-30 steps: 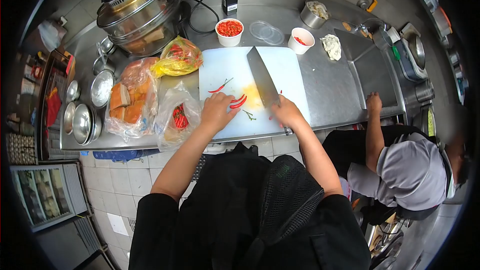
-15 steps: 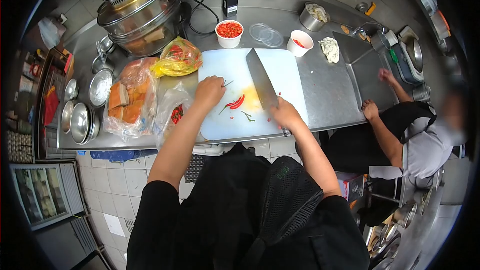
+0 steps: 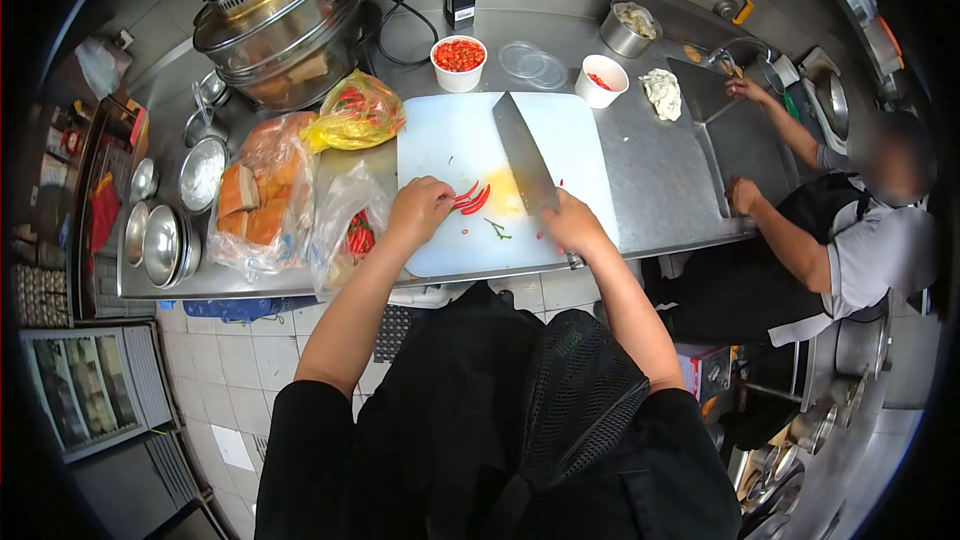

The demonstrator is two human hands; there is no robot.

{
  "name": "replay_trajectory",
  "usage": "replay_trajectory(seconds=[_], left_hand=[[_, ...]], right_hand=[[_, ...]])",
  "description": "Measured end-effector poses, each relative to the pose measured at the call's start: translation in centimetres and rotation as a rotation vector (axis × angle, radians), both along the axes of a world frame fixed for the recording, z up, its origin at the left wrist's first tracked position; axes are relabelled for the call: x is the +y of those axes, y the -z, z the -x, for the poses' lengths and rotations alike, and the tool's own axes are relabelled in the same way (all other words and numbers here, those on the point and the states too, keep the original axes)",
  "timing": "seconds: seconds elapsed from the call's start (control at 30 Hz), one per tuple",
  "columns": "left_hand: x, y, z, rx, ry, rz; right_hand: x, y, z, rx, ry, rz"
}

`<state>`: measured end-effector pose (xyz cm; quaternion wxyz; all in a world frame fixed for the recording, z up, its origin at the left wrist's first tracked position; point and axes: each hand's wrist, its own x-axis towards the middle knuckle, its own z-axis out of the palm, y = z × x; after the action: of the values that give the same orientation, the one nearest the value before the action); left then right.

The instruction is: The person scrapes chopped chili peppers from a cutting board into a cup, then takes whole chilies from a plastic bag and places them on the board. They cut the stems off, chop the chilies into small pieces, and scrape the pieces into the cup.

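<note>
White board [image 3: 465, 130] between chilli bag [image 3: 342, 218] and sink [image 3: 738, 140], left hand [image 3: 420, 211] tight on chilli [image 3: 467, 194], right hand [image 3: 575, 223] around knife [image 3: 525, 153]

A clear bag of bread [image 3: 265, 205] lies on the steel counter. Directly behind it stands a cooker [image 3: 280, 50] with a see-through bowl and black top. To the bag's left sit a shiny metal bowl [image 3: 203, 175], close by, and a stack of metal bowls [image 3: 163, 247] farther out. Well to its right and farther back are a black power adapter [image 3: 460, 2], a steel pot [image 3: 630, 30] and a crumpled white cloth [image 3: 661, 94]; farthest right, a co-worker in a dark apron [image 3: 790, 220] leans over the sink [image 3: 750, 160]. Below the bag's left, a glass-fronted cabinet [image 3: 85, 390] stands.
</note>
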<state>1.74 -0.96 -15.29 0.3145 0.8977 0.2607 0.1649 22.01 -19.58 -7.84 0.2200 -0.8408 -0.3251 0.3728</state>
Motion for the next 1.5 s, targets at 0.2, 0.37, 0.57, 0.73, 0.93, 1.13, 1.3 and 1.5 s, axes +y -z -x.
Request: replay_trajectory(seconds=[0.2,0.37,0.57,0.73,0.93,1.13,1.3,1.5], left_hand=[[-0.6,0.0,0.0,-0.009,0.039,-0.133],[-0.6,0.2,-0.7,0.014,0.043,-0.102],[-1.4,-1.1,-1.0,0.11,0.091,-0.116],[-2.5,-1.6,-1.5,0.12,0.075,-0.247],[-2.1,-1.6,-1.8,0.124,0.12,-0.297],[-1.4,-1.1,-2.2,0.102,0.213,-0.278],[-0.7,-1.0,-3.3,0.085,0.324,-0.254],[-0.6,-1.0,-6.9,0.092,0.487,-0.294]], right_hand=[[-0.1,0.3,-0.1,0.015,-0.004,-0.015],[-0.3,1.0,-0.1,-0.021,0.005,-0.074],[-0.2,0.9,0.0,-0.054,-0.012,-0.084],[-0.2,0.8,-0.1,-0.008,0.008,-0.071],[-0.2,0.1,0.1,-0.002,0.007,-0.038],[0.1,-0.3,0.1,0.016,-0.001,-0.001],[0.3,-0.5,0.4,-0.045,-0.051,-0.012],[2.1,-2.6,-0.5,-0.142,-0.238,0.069]])
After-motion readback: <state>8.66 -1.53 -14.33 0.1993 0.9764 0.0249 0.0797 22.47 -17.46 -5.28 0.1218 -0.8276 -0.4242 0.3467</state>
